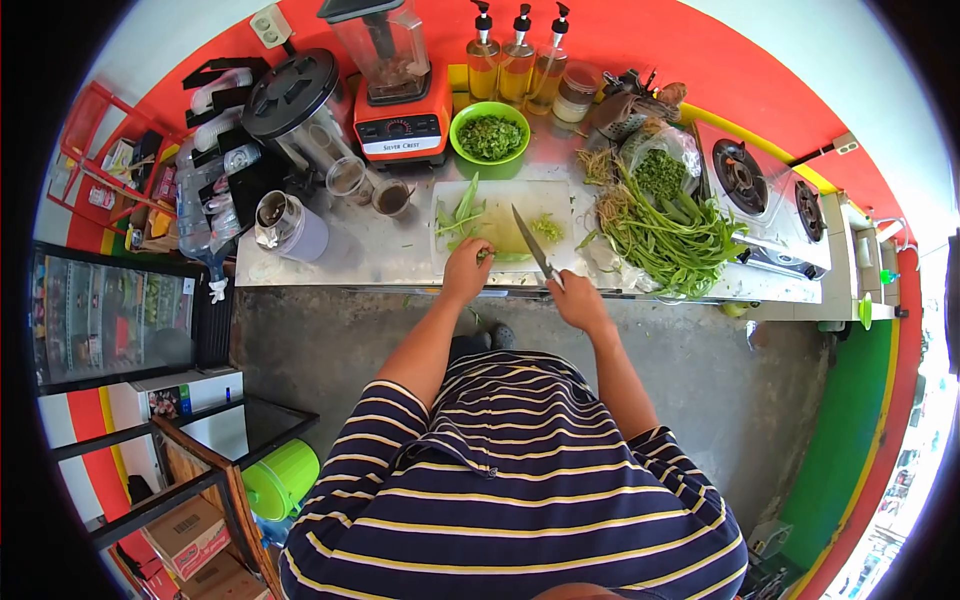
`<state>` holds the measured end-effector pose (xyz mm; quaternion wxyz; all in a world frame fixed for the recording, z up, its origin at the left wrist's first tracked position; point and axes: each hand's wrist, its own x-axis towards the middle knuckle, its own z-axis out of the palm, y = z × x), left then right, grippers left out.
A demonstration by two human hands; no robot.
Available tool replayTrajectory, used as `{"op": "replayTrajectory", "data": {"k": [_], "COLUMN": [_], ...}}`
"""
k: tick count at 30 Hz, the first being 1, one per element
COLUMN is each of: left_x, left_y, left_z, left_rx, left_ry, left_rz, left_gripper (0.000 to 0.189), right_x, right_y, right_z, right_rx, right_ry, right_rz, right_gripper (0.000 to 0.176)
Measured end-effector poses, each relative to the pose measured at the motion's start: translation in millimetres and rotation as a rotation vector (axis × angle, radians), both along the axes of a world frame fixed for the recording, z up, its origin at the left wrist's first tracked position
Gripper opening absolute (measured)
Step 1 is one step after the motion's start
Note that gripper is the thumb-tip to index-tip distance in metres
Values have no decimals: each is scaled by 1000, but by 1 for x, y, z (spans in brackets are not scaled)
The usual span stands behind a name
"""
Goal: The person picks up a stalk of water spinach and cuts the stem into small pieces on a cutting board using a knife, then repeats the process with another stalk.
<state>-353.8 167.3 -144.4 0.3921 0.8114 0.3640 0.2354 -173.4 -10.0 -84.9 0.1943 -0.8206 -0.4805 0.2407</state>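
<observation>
My right hand (577, 301) is closed round the handle of a long knife (532, 240), whose blade points up and left over the white cutting board (555, 197). At the board's lower left, my left hand (468, 270) has its fingers curled on green stems. Leafy green pieces (462, 215) lie just above that hand. A small heap of chopped greens (546, 228) is right of the blade. Behind the board stands a green bowl (490, 133) holding chopped leaves. A large bunch of leafy greens (675, 235) lies to the right.
A red blender (401, 128), pump bottles (516, 68) and a jar (576, 92) stand at the back. Cups (392, 198) and a steel container (290, 225) are on the left. A gas stove (765, 190) is at the right.
</observation>
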Motion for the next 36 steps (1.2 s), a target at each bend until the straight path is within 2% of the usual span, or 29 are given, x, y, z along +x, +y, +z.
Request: {"op": "replayTrajectory", "data": {"k": [5,8,11,12,13,17,20,26,29,34,36], "left_x": [1,1,2,2,2,0,0,-2,-3,-6,-6], "left_y": [3,3,4,6,5,5,3,3,5,-1,-2], "left_z": [0,0,-4,-9,-10,-6,-7,-4,-6,-11,-13], "left_rx": [-64,-96,-110,-42,25,2,-13,-74,-47,-7,-8], "left_ry": [-27,-45,-42,-64,-83,-30,-63,-104,-113,-148,-167], "left_rz": [0,3,14,6,-1,-22,-15,-13,-33,-7,-13], "left_gripper": [14,13,13,12,12,12,12,11,11,11,11], "right_x": [-32,-46,-50,-46,-42,-32,-34,-61,-55,-50,-62], "right_y": [11,15,29,38,47,65,64,52,70,77,65], "right_z": [10,-7,-18,-16,-10,19,28,-10,-24,7,10], "right_rx": [-276,-368,-340,-348,-381,-501,-559,-569,-461,-437,-511], "right_ry": [-146,-151,-103,-111,-118,-165,-190,-113,-101,-80,-128], "right_rz": [-31,-69,-146,-145,-114,14,28,-104,-111,-89,-100], "right_gripper": [38,38,39,39,39,40,39,43,39,38,33]}}
